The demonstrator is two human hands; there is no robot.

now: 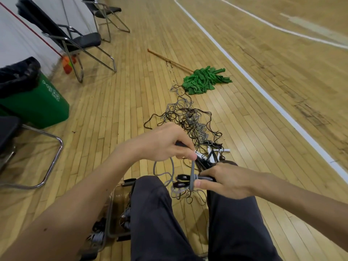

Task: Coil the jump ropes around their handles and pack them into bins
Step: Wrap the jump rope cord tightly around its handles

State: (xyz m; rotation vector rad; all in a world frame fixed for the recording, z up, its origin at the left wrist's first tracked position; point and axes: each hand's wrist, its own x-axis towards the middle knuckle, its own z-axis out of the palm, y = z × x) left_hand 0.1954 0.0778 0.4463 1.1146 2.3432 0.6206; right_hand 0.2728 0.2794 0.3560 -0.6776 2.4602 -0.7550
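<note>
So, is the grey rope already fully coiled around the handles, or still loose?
Partly coiled: the grey rope wraps the black handles in the right hand, but the left hand pinches a loose length.

Bare forearms [79, 194], dark grey trousers [156, 219]

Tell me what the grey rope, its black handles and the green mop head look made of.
The grey rope looks like braided cord, matte, bending limply round the handles. Those seem hard plastic, black with slight sheen. The mop head is cloth strips, matte green, in soft folds.
</note>
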